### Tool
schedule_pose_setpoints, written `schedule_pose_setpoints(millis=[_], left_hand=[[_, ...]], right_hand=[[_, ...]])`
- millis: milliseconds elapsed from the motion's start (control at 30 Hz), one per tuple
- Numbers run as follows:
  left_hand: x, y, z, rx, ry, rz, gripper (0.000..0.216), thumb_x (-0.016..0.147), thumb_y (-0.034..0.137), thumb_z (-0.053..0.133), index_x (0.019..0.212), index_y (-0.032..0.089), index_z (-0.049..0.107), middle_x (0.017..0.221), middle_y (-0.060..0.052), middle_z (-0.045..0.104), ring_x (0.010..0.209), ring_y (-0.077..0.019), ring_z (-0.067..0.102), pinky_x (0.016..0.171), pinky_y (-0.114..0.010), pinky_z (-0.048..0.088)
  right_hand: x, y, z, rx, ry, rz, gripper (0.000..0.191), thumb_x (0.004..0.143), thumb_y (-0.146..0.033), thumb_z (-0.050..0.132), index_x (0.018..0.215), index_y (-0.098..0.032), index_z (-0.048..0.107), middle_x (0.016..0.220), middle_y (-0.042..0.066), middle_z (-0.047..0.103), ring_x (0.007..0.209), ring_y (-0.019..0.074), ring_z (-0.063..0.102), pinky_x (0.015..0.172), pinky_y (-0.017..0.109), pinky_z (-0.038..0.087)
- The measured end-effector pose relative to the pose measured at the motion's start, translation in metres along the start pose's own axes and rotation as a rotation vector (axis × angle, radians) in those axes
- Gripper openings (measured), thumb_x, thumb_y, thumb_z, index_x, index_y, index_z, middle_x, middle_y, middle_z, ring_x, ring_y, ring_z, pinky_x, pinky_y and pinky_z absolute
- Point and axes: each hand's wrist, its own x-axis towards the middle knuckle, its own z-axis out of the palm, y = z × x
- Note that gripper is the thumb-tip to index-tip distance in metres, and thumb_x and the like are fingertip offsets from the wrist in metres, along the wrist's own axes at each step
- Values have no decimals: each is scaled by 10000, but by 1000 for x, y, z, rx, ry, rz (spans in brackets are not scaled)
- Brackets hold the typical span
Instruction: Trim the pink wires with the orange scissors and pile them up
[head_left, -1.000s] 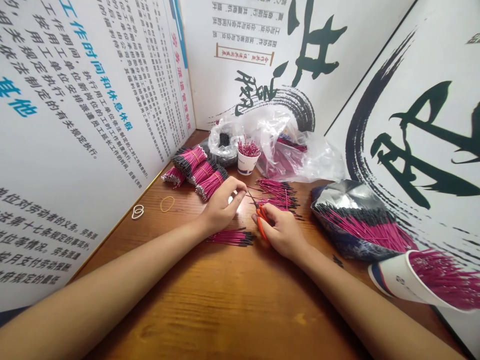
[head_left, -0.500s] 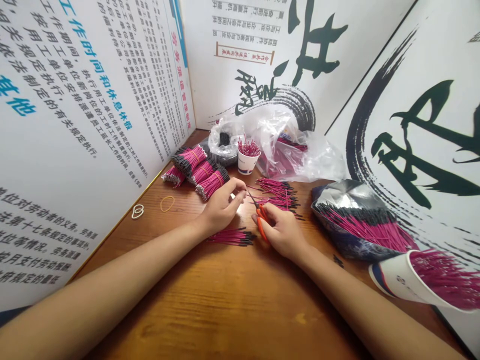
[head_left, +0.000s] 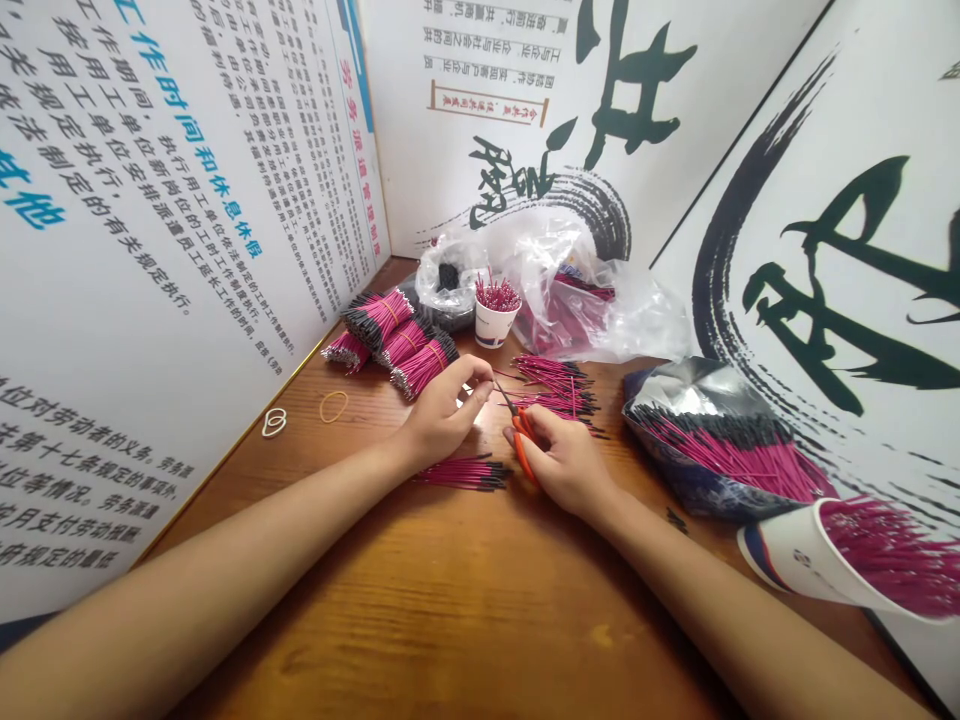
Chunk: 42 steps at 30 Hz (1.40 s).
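My right hand (head_left: pixel 562 455) grips orange-handled scissors (head_left: pixel 523 430), whose blades point up and left toward my other hand. The fingertips of my left hand (head_left: pixel 454 405) are pinched together at the blade tips; what they pinch is too small to make out. Just below the left hand lies a small row of magenta wires with black ends (head_left: pixel 465 473). Beyond the scissors is a looser pile of the same magenta wires (head_left: pixel 556 385), a few of them sticking out toward the blades.
Banded wire bundles (head_left: pixel 401 340) lie at back left, near rubber bands (head_left: pixel 334 406). A paper cup of wires (head_left: pixel 495 325) and a clear plastic bag (head_left: pixel 637 315) stand behind. At right are an opened foil bag (head_left: pixel 675 480) and a tilted paper cup (head_left: pixel 787 550). Printed panels enclose the table.
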Motion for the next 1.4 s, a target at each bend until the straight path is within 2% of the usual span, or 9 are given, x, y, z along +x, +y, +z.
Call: schedule_pose_setpoints(millis=[933,1400], left_hand=[[1,-3,0,34,29,48,81,954,262,494,927,188,511,856,-15,535,764,-125,525,657,-243,444],[1,-1,0,8,15,22,84,940,273,513,923,191,511,847,-14,533,761,-129,528,660,-248,452]], right_hand=[[0,-1,0,4,-4,0,330,904,-373,530,660,-217,371,562,-49,428,522,108,356,521,242,255],[-1,-1,-2,-1,-2,-12,329,911,-366,513,654,-215,373,560,-51,418,514,104,355,514,242,245]])
